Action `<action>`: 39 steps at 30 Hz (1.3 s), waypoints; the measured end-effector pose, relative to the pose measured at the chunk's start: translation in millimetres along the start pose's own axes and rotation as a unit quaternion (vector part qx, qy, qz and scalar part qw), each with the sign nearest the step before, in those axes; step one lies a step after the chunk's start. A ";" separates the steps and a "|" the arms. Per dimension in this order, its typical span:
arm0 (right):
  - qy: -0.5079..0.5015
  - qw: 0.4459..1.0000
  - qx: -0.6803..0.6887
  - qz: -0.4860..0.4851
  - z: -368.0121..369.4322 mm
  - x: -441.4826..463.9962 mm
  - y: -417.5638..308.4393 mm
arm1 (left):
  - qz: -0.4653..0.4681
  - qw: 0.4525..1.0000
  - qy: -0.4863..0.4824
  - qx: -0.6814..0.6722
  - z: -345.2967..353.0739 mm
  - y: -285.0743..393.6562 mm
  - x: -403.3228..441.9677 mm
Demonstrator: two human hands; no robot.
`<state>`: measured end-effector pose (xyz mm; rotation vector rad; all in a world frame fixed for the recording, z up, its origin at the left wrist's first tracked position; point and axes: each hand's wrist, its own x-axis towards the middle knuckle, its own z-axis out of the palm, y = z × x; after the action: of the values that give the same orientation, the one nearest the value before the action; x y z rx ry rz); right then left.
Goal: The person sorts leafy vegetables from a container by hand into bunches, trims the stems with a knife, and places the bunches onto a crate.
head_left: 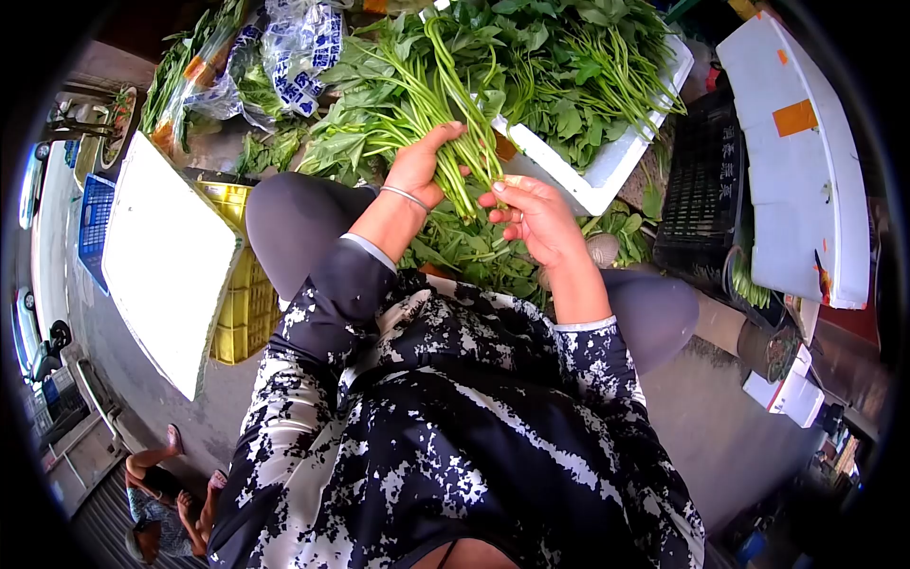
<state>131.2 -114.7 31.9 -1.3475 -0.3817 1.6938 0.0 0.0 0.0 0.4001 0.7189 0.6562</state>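
Note:
My left hand [418,169], with a bracelet at the wrist, is wrapped round a bunch of long green leafy stems [443,104]. The cut ends point down toward my lap and the leaves spread away from me. At the lower right of the bunch, my right hand [533,211] pinches a stem end between thumb and forefinger, its other fingers curled. Beyond my hands a white foam box [616,182] holds a heap of similar leafy greens [578,85]. More loose leaves [464,248] lie below my hands, between my knees.
To the left are a white foam lid [171,261], a yellow crate [242,303] and a blue crate [95,228]. Bagged greens [301,57] lie at the upper left. A black crate [700,190] and white foam box [806,161] stand right. A person [171,512] sits lower left.

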 end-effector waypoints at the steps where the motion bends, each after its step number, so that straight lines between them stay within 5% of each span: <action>1: 0.034 0.999 -0.017 -0.010 2.7 -1.8 -2.6 | -0.004 1.000 0.010 -0.011 -1.3 0.2 1.1; 8: 0.148 0.975 -0.134 -0.096 0.4 6.4 6.7 | -0.025 0.999 0.009 -0.042 -0.7 3.8 -4.3; 39: 0.159 0.961 -0.034 -0.223 19.5 28.8 -5.7 | -0.025 0.997 -0.064 -0.037 -6.8 3.1 -11.5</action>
<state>116.6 -83.3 25.3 -1.4281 -0.5136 1.0823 -12.6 -4.7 2.4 0.3521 0.5794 0.6027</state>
